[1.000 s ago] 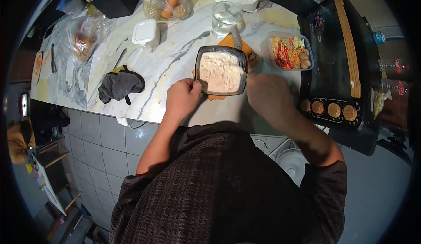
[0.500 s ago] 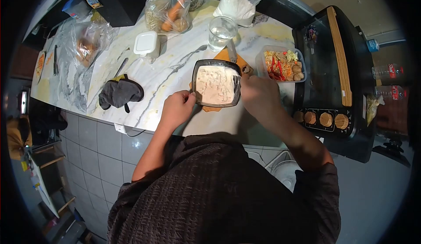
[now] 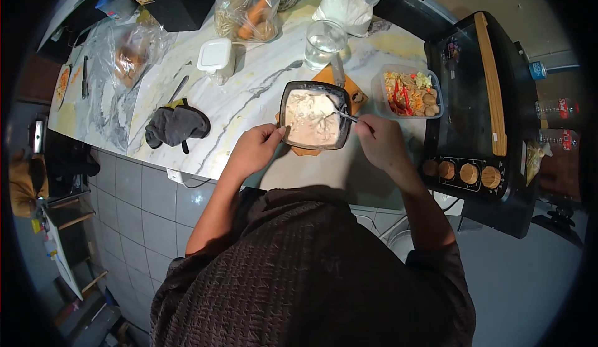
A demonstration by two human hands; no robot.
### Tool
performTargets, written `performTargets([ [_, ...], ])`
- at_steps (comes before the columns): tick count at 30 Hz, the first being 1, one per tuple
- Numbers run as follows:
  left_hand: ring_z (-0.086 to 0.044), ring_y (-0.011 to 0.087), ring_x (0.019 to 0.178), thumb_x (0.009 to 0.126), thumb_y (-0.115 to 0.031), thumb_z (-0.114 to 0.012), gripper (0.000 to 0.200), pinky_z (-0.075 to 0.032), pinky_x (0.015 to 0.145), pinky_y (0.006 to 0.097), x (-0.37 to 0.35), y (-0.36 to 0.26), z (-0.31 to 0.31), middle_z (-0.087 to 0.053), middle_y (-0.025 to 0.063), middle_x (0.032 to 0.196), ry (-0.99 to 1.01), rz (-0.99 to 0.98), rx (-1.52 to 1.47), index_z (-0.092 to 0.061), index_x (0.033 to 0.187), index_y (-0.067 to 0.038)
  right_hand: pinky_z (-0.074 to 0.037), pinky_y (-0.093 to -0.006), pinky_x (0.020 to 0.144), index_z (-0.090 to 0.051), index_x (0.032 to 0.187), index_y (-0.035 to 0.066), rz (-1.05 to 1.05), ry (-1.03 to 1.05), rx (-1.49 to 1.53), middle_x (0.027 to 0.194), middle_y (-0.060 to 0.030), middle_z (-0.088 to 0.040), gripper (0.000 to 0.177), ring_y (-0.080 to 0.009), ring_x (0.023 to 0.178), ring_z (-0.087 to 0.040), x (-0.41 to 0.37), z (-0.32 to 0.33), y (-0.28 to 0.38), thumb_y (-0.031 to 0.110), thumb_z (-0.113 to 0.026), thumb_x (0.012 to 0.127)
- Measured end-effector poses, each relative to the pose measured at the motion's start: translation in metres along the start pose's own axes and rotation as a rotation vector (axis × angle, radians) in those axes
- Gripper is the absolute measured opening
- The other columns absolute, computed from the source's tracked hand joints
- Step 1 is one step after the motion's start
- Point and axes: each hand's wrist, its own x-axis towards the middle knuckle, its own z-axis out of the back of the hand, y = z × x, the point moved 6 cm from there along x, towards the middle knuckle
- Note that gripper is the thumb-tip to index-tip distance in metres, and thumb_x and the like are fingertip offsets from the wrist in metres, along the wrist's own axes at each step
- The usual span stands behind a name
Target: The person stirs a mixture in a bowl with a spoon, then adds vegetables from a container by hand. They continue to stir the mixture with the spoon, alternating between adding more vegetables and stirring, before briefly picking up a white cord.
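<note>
A square black bowl holds a thick, lumpy cream-coloured mix and stands over an orange-brown board. My left hand pinches the bowl's left rim between thumb and fingers. On the right, my right hand is closed round the handle of a metal utensil, whose far end dips into the mix near the bowl's right side. Behind the bowl, a knife lies on the board beside a clear cup of water.
A clear tub of cut vegetables sits right of the bowl, beside a black oven. Leftward are a white lidded container and a dark cloth. Bags of flour and vegetables stand behind.
My right hand has moved from the bowl's upper right corner down and to the right, and the utensil now shows. The mix has shifted, and the whole view has moved slightly.
</note>
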Motion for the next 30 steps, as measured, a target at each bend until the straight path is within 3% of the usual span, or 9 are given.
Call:
performTargets([
  [6, -0.052, 0.0177, 0.062, 0.098, -0.044, -0.051, 0.051, -0.044, 0.063, 0.0339, 0.006, 0.018, -0.001, -0.057, 0.0115, 0.063, 0.047, 0.081, -0.093, -0.066, 0.086, 0.004, -0.046, -0.046, 0.059, -0.058, 0.075, 0.007, 0.208, 0.099, -0.285, 0.068, -0.0148, -0.061, 0.011, -0.0379, 0.066, -0.061, -0.027, -0.019, 0.02, 0.016, -0.057, 0.082],
  [8, -0.053, 0.0172, 0.064, 0.098, -0.045, -0.05, 0.053, -0.045, 0.064, 0.0331, 0.004, 0.019, -0.002, -0.06, 0.0093, 0.065, 0.053, 0.056, -0.15, -0.068, 0.089, 0.003, -0.046, -0.048, 0.058, -0.057, 0.076, 0.008, 0.23, 0.122, -0.362, 0.067, -0.0139, -0.059, 0.009, -0.0358, 0.065, -0.06, -0.031, -0.028, 0.018, 0.015, -0.057, 0.081],
  [10, -0.054, 0.0161, 0.065, 0.098, -0.045, -0.05, 0.052, -0.045, 0.066, 0.0319, 0.004, 0.016, 0.005, -0.06, 0.0088, 0.067, 0.026, 0.069, -0.127, -0.069, 0.088, 0.002, -0.045, -0.0478, 0.057, -0.056, 0.076, 0.008, 0.287, 0.016, -0.488, 0.066, -0.0123, -0.058, 0.009, -0.0347, 0.063, -0.059, -0.028, -0.023, 0.03, 0.015, -0.06, 0.08],
  [17, -0.039, 0.0084, 0.058, 0.097, -0.035, -0.059, 0.041, -0.035, 0.053, 0.0281, 0.005, 0.019, 0.004, -0.047, -0.0004, 0.059, -0.014, -0.037, -0.213, -0.061, 0.078, 0.001, -0.046, -0.0445, 0.056, -0.054, 0.075, 0.008, 0.32, -0.119, -0.387, 0.065, -0.0101, -0.057, 0.011, -0.0324, 0.062, -0.059, -0.016, -0.011, 0.027, 0.014, -0.061, 0.082],
  [20, -0.038, 0.0068, 0.059, 0.096, -0.032, -0.061, 0.037, -0.033, 0.053, 0.0266, 0.005, 0.021, 0.001, -0.046, -0.002, 0.06, -0.024, -0.057, -0.232, -0.06, 0.076, 0.0, -0.045, -0.0446, 0.053, -0.055, 0.073, 0.009, 0.275, -0.082, -0.483, 0.063, -0.0087, -0.057, 0.014, -0.0304, 0.061, -0.059, -0.016, -0.02, 0.026, 0.017, -0.063, 0.081],
  [25, -0.038, 0.0074, 0.059, 0.096, -0.03, -0.061, 0.037, -0.035, 0.054, 0.0271, 0.007, 0.017, -0.001, -0.047, -0.0012, 0.061, -0.021, -0.096, -0.234, -0.058, 0.076, 0.0, -0.046, -0.0454, 0.055, -0.056, 0.073, 0.009, 0.269, -0.278, -0.446, 0.063, -0.0095, -0.056, 0.013, -0.0309, 0.063, -0.06, -0.001, -0.002, 0.03, 0.016, -0.062, 0.081],
  [30, -0.04, 0.0089, 0.058, 0.095, -0.027, -0.061, 0.032, -0.037, 0.055, 0.0284, 0.007, 0.012, 0.0, -0.048, 0.0022, 0.06, -0.009, -0.088, -0.147, -0.058, 0.078, 0.0, -0.045, -0.0446, 0.057, -0.056, 0.075, 0.008, 0.286, -0.132, -0.443, 0.065, -0.0099, -0.056, 0.011, -0.0309, 0.066, -0.059, 0.001, -0.028, 0.023, 0.014, -0.06, 0.083],
])
